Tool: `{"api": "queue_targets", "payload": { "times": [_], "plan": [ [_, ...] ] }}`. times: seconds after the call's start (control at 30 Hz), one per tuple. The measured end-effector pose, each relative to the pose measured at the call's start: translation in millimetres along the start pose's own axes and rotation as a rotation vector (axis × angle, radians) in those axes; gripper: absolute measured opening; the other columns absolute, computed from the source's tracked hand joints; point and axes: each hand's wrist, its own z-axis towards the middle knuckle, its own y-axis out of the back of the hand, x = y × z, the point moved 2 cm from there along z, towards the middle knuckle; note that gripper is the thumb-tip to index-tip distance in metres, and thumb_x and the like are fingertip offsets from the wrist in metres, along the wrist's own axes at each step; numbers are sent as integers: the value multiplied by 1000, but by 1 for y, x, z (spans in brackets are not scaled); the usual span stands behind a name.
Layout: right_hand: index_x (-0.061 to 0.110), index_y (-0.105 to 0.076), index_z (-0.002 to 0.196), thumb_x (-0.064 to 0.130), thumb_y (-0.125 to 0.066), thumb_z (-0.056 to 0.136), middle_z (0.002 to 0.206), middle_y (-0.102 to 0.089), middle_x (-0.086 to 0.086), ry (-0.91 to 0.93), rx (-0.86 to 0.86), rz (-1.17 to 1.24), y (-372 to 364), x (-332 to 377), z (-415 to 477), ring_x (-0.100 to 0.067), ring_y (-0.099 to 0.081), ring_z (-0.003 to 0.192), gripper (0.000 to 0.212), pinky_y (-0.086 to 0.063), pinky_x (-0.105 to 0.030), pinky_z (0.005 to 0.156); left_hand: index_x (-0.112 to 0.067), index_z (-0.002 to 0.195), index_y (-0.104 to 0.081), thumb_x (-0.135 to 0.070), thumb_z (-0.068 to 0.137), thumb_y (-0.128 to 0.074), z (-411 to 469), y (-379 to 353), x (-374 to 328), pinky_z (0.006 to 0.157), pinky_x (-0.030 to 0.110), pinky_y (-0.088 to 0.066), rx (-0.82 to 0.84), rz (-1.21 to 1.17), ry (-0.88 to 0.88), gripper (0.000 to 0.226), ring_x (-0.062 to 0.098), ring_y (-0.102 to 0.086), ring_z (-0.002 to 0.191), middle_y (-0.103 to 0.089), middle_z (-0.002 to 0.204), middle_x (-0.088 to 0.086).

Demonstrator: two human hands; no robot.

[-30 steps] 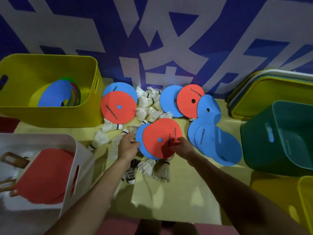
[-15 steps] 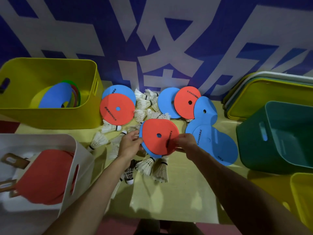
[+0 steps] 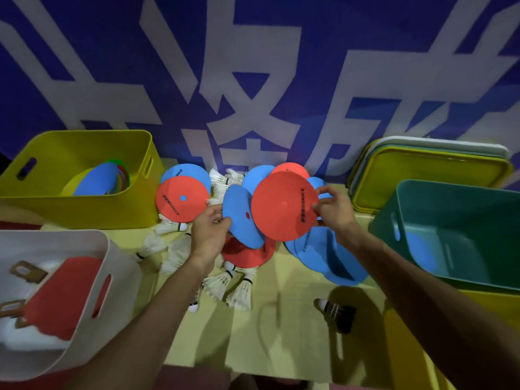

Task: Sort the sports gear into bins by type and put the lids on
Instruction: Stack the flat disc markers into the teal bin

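Red disc [image 3: 281, 209] pinched by right hand [image 3: 336, 213] fingers [image 3: 326, 191], overlapping blue disc [image 3: 240, 220] pinched by left hand [image 3: 209, 235].

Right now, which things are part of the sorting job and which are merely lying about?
Job: blue disc in left hand, red disc in right hand, yellow bin, shuttlecocks, teal bin, white bin, lids.
Just there: wall banner, table.

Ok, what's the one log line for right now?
left hand: holds blue disc | right hand: holds red disc | both discs: off the table | left yellow bin: discs inside, lid off
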Motion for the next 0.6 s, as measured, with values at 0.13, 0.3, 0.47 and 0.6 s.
{"api": "queue_targets", "payload": {
  "times": [0.13, 0.3, 0.47, 0.6],
  "plan": [
    [18, -54, 80, -16, -49, 83, 65, -58, -6, 97, -35, 33, 65, 18, -3, -18, -55, 53, 34, -53, -31, 46, -17, 108, -60, 5, 82, -57, -19, -37, -27, 76, 34, -55, -101, -48, -67, 34, 15, -64, 80, -66, 95, 2],
    [19, -59, 81, -13, -55, 83, 68, -60, -7, 78, -154, 155, 167, 16, -9, -11, -58, 47, 33, -48, -23, 40, -9, 108, -51, 13, 83, -53, -46, -106, -52, 55, 25, -57, -29, -215, -64, 34, 10, -65, 68, -66, 95, 6],
    [11, -60, 97, -9, -56, 86, 74, -65, -11, 40, -250, 197, 259, -4, -16, -21, -62, 54, 23, -54, -30, 45, 3, 117, -57, 12, 87, -50, -71, -179, -61, 61, 28, -60, 129, -326, 67, 32, 25, -67, 88, -69, 103, 9],
    [8, -63, 102, -7, -58, 86, 79, -68, -12, -6, -357, 150, 313, -35, -15, -25, -65, 60, 22, -56, -32, 51, 5, 119, -58, 12, 87, -49, -94, -220, -62, 65, 30, -61, 170, -324, 99, 34, 24, -66, 92, -66, 113, 14]
  ]
}}
